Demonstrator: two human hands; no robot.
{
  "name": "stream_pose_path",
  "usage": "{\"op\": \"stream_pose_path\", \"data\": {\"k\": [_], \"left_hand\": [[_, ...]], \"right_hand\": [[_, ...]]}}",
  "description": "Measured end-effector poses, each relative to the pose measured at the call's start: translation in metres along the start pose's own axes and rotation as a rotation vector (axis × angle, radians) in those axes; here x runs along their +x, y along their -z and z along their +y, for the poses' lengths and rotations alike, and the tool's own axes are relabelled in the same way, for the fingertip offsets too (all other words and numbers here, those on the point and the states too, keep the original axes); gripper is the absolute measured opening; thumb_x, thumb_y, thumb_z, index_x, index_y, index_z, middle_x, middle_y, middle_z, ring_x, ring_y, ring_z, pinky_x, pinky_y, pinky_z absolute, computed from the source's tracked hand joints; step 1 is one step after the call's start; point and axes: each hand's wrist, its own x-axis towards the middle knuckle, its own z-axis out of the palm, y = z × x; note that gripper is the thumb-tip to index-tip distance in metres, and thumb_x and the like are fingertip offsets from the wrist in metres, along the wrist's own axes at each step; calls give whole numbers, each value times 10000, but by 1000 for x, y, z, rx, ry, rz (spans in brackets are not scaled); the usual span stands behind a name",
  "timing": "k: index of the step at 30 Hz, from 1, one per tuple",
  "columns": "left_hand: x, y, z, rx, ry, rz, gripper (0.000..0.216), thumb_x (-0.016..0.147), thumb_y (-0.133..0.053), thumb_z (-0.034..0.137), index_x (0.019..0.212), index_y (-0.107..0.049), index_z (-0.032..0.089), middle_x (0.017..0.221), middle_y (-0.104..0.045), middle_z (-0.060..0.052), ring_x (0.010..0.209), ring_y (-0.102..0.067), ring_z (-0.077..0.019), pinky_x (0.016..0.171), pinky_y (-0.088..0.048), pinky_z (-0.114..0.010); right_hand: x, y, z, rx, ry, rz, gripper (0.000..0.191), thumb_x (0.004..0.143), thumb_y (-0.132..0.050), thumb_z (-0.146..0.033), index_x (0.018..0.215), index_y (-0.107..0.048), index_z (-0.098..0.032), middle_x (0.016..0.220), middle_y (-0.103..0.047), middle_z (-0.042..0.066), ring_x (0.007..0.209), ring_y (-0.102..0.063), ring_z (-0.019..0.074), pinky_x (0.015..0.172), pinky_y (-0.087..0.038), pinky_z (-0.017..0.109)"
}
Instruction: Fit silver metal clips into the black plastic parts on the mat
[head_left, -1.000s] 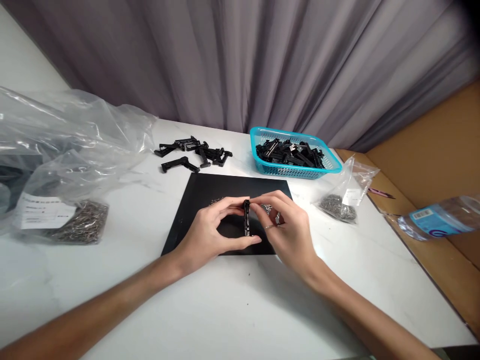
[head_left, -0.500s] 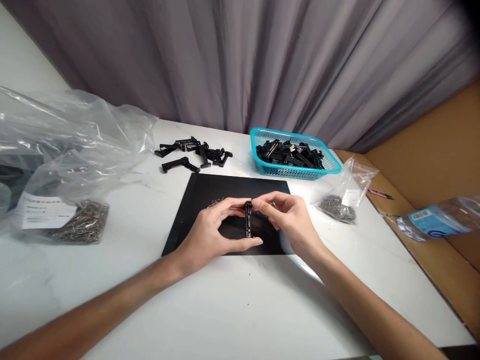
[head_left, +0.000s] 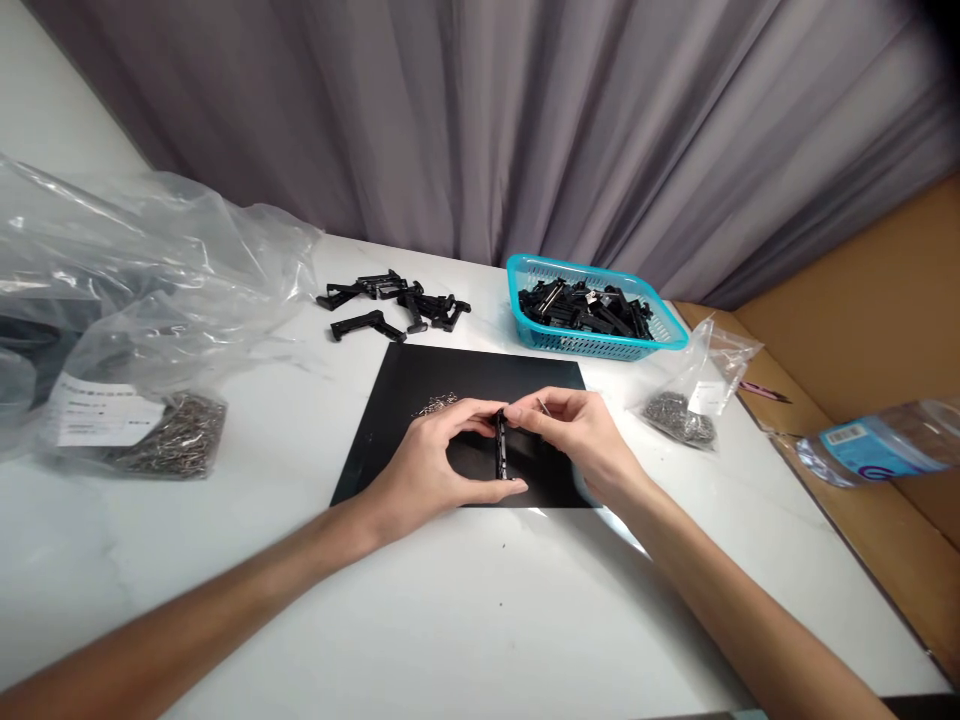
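Observation:
My left hand (head_left: pixel 431 460) grips a narrow black plastic part (head_left: pixel 501 447) by its two ends, thumb below and fingers above, and it stands nearly upright over the black mat (head_left: pixel 409 372). At the upper end, the fingertips of my right hand (head_left: pixel 574 425) are pinched together against it. A thin metallic sliver (head_left: pixel 543 407) shows between the right fingers; what exactly they hold is too small to make out. Behind my left hand, a small heap of fine metal pieces (head_left: pixel 436 403) lies on the mat.
Several black plastic parts (head_left: pixel 367 322) lie loose behind the mat. A blue basket (head_left: pixel 600 348) holds more. Clear bags of small metal pieces stand left (head_left: pixel 176 435) and right (head_left: pixel 679 418). A plastic bottle (head_left: pixel 877 445) lies by the cardboard (head_left: pixel 862 330) at the right.
The black part has turned slightly in my left hand. My right fingers have shifted a little at its top, and the thin metallic sliver shows more plainly. The view has moved slightly.

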Motion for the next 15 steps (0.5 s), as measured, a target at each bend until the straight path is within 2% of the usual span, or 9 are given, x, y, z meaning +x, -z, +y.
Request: {"op": "stream_pose_path", "data": {"k": [4,8,11,15], "left_hand": [[-2,-1,-4,32,1,-7,626,663,-939,318,1222,-677,209,1100,-754,-56,1033,-722,-255,987,-606,-424],[-3,-1,-4,37,21,-30,628,672,-932,332,1233,-677,209,1125,-755,-56,1048,-723,-257,999,-604,-432],[-2,0,-4,10,45,-29,657,665,-931,363,1245,-670,196,1133,-756,-67,1053,-734,-266,1010,-610,-443],[1,0,-3,-44,76,-29,677,658,-934,389,1244,-661,187,1154,-751,-82,1068,-737,-267,1054,-599,-458]], "right_hand": [[-1,-1,4,-3,-2,9,385,678,-905,-525,750,-768,-172,780,-745,37,703,-610,150,649,-467,280],[0,1,4,-65,14,-10,418,686,-897,-550,745,-744,-166,747,-713,20,671,-576,137,629,-434,274],[1,7,0,-183,80,-16,441,820,-780,-602,771,-753,-164,764,-721,35,682,-588,150,638,-438,286],[2,16,-6,-417,293,137,471,995,-567,-588,899,-802,-190,984,-745,83,884,-647,211,791,-494,349]]}}
